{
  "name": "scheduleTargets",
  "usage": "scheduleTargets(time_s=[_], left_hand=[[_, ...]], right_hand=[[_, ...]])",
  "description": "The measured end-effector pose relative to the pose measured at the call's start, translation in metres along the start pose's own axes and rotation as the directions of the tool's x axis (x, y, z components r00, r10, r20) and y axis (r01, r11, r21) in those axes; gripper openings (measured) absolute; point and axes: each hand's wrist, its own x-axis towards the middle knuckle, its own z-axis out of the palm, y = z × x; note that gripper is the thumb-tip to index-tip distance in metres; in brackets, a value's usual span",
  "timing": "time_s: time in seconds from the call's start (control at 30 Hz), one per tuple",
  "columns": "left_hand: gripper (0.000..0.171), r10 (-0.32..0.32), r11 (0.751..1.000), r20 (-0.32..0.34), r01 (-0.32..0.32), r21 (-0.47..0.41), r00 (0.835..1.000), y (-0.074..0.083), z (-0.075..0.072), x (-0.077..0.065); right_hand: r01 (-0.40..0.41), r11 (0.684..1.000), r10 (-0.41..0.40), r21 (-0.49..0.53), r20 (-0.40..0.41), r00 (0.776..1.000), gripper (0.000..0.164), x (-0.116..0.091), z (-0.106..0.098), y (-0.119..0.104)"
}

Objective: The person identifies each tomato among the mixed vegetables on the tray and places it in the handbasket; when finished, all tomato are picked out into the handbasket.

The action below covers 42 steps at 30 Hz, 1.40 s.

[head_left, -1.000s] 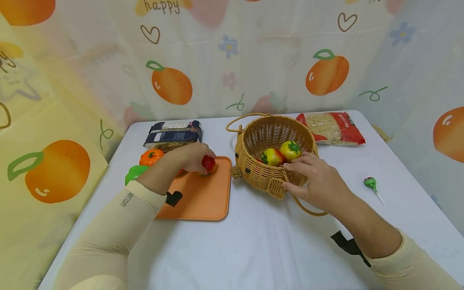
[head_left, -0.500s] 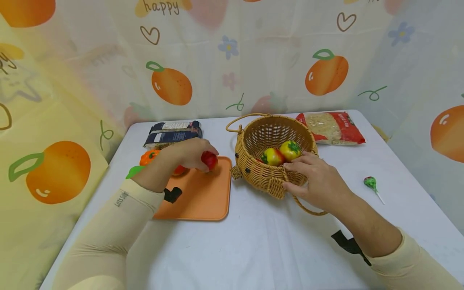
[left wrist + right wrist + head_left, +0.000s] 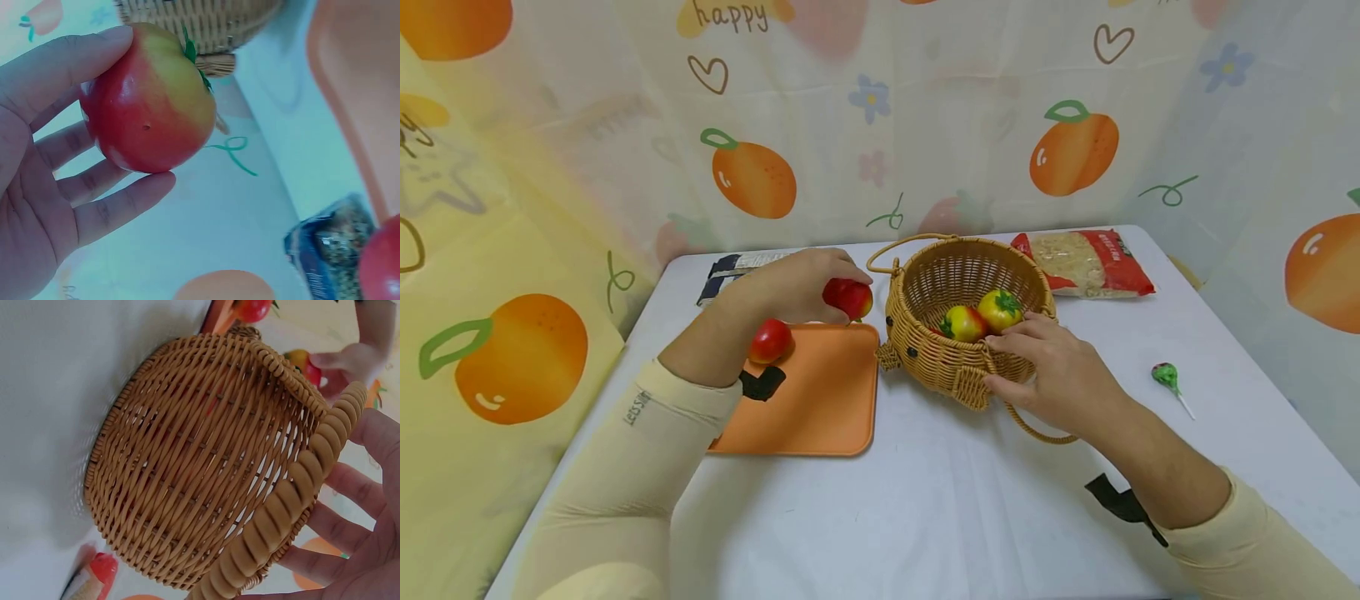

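Note:
My left hand (image 3: 801,287) holds a red and yellow tomato (image 3: 147,103) between thumb and fingers, raised above the far edge of the orange tray (image 3: 820,408). Its green leaves face the wicker basket (image 3: 936,362) in the left wrist view. Another red tomato (image 3: 770,341) sits on the tray, below my left wrist. My right hand (image 3: 1067,375) grips the basket's near right rim, beside its lowered handle (image 3: 281,512). Inside the basket lie a yellow-red tomato (image 3: 964,323) and a greener one (image 3: 1000,311), with a bit of red beneath them.
Behind my left hand lies a dark blue packet (image 3: 718,282), partly hidden. A red and clear bag (image 3: 1086,265) of pale food lies behind the basket at right. A green-wrapped lollipop (image 3: 1167,377) rests on the white table at right.
My left hand has lifted the tomato off the tray and carried it up and right toward the basket, uncovering the other tomato. My right hand stays on the basket.

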Motion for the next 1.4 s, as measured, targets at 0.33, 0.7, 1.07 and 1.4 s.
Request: scheduleTargets(time_s=[0.33, 0.7, 1.07, 1.4], left_hand=[[0.057, 0.079, 0.997, -0.073, -0.078, 0.013, 0.994, 0.026, -0.025, 0.011], [0.056, 0.226, 0.973, -0.127, -0.218, 0.075, 0.966, 0.067, -0.028, 0.045], [0.058, 0.25, 0.959, 0.013, -0.249, 0.137, 0.968, 0.083, 0.013, 0.082], [0.06, 0.195, 0.97, 0.09, -0.206, 0.127, 0.977, 0.085, 0.021, 0.087]], right_hand=[[-0.012, 1.0, 0.012, -0.003, 0.018, 1.0, 0.044, 0.0, -0.002, -0.001], [-0.02, 1.0, 0.02, 0.004, 0.018, 1.0, 0.044, 0.0, -0.003, -0.002], [-0.034, 0.999, 0.035, -0.004, 0.041, 0.999, 0.045, 0.0, -0.003, -0.003], [-0.024, 1.0, 0.024, 0.002, 0.02, 1.0, 0.045, -0.001, -0.002, -0.002]])
